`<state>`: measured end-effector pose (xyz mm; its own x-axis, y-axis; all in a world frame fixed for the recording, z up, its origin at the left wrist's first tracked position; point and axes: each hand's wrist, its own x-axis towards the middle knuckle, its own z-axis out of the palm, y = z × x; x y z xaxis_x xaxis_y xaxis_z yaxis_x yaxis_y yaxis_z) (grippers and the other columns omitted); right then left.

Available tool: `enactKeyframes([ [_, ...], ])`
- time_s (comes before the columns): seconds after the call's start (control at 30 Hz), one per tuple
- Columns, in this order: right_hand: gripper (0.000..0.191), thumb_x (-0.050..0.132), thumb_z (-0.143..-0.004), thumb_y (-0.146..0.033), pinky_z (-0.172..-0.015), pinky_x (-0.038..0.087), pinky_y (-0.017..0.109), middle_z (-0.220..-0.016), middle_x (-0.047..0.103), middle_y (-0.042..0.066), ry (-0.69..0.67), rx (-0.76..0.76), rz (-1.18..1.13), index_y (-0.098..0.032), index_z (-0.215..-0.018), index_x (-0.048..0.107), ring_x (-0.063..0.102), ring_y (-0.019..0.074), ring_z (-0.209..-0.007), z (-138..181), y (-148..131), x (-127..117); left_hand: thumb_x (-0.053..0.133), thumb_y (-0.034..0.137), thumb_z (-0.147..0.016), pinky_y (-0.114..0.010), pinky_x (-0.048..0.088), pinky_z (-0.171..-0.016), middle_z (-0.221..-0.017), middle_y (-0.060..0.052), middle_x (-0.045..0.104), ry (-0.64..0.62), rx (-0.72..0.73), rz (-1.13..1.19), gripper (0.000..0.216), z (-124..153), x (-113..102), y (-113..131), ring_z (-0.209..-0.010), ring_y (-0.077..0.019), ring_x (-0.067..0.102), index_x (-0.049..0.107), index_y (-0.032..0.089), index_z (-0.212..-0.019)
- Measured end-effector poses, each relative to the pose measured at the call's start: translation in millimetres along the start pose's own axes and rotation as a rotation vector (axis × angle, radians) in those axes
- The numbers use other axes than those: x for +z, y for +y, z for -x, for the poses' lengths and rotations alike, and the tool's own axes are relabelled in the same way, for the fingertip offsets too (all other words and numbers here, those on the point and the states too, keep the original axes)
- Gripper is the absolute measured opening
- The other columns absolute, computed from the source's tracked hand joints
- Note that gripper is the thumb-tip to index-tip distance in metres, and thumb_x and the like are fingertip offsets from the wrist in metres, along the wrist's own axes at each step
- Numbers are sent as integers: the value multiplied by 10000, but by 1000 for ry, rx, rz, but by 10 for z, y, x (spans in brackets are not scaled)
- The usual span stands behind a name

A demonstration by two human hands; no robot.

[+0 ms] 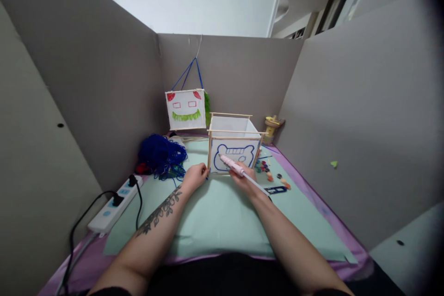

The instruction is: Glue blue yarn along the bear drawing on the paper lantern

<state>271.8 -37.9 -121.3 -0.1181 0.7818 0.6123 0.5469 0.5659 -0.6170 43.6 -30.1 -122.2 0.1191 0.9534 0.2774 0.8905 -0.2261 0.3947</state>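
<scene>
A box-shaped paper lantern (232,157) with white panels and thin wooden sticks along its edges stands upright on the table, open at the top. Its front panel carries a blue outline of an animal head with round ears. My left hand (196,176) is closed at the lantern's lower left corner, gripping its edge. Wrapped in my right hand (245,178) is a pink hot glue pen (233,164) with a long white stick or cord trailing from its back. The pen's tip points at the left part of the drawing, close to the panel; contact cannot be made out.
A finished-looking lantern (187,111) hangs from blue cords behind. Blue yarn (161,155) lies at left, near a power strip (113,208) with black plugs. Small coloured pieces (265,166) and a dark blue cutter (275,190) lie right. Grey partitions (347,115) enclose the table.
</scene>
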Motion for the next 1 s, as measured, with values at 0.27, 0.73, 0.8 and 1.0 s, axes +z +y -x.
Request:
enactKeyframes([
  [0.27, 169, 565, -803, -333, -654, 496, 304, -797, 675, 40, -67, -149, -66, -210, -887, 646, 622, 198, -708, 40, -3, -91, 481, 328, -871, -259, 338, -611, -782, -57, 690, -12, 8, -3, 211, 3, 1, -4, -747, -185, 611, 638, 201, -809],
  [0.73, 305, 574, -828, -432, -686, 490, 300, -875, 690, 51, 137, 6, -65, -197, -1017, 618, 636, 210, -759, -59, -48, 148, 469, 351, -875, -264, 328, -604, -790, -52, 689, -19, 17, -30, 228, -5, 20, -12, -757, -189, 611, 636, 204, -829],
  [0.8, 302, 576, -827, -432, -665, 482, 291, -842, 684, 40, 142, 27, -54, -195, -1011, 620, 629, 199, -724, -60, -45, 133, 469, 351, -875, -264, 324, -601, -789, -52, 689, -17, 18, -29, 226, -9, 27, -19, -756, -189, 611, 634, 205, -823],
  [1.0, 325, 593, -812, -445, -678, 487, 283, -845, 678, 41, 211, 36, -59, -182, -999, 624, 628, 190, -737, -58, -36, 72, 477, 353, -878, -262, 337, -608, -814, -57, 697, -31, -3, -33, 226, -10, 13, -1, -776, -193, 618, 643, 203, -845],
])
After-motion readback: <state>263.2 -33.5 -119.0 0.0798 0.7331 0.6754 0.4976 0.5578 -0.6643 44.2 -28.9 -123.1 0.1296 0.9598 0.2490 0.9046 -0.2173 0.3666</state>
